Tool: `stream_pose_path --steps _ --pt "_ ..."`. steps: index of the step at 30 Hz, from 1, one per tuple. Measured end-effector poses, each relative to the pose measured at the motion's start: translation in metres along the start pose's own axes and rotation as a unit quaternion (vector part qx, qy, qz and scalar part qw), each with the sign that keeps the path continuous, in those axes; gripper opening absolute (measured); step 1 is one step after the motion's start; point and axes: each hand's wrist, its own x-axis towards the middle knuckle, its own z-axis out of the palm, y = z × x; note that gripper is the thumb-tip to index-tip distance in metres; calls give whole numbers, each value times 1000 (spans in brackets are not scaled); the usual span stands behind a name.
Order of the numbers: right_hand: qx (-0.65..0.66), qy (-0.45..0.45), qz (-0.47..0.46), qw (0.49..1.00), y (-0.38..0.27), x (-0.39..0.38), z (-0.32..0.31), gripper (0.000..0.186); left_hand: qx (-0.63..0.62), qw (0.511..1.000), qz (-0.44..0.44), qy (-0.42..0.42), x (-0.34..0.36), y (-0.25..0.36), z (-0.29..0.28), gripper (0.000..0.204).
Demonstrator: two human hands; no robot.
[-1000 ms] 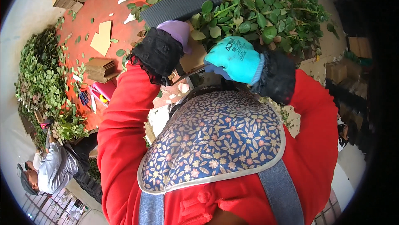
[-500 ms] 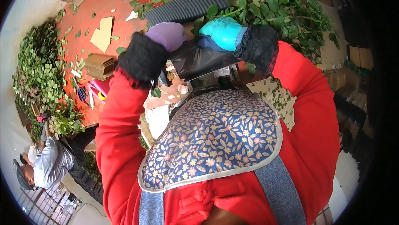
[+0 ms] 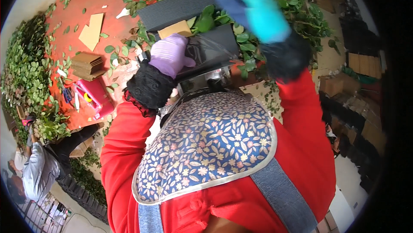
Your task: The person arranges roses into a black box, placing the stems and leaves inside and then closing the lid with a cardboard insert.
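My left hand [image 3: 168, 55], in a lavender glove with a black lace cuff, lies on the left part of a glossy dark plastic sheet [image 3: 215, 50]. Its thumb is spread out over the sheet. Beyond the sheet are green leaves [image 3: 205, 21] and a tan cardboard piece [image 3: 175, 29]. My right hand [image 3: 254, 11], in a turquoise and dark blue glove, is raised over the right end of a grey corrugated strip [image 3: 176, 8]. Motion smears its fingers, so I cannot see whether it holds anything.
Leafy stems [image 3: 297, 18] cover the back right of the red table [image 3: 73, 15]. To the left stand stacked cardboard pieces [image 3: 87, 65], a pink holder [image 3: 97, 97] and scissors [image 3: 67, 95]. A person [image 3: 38, 168] works beside a large leaf pile [image 3: 28, 67] at far left.
My right hand has lifted off the dark sheet and swung away, up and to the right. My left hand has moved nearer to me, uncovering the cardboard piece and leaves.
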Motion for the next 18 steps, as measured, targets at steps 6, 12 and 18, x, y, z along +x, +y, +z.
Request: stream_pose_path --steps 6,12,18 --pt "-198 -217 11 956 14 -137 19 89 39 998 6 -45 9 6 -10 45" --pt "-146 82 -58 984 39 -153 96 48 20 998 15 -50 8 -5 -8 43" --pt "615 211 252 717 116 -116 47 29 64 994 8 -89 8 -6 -12 47"
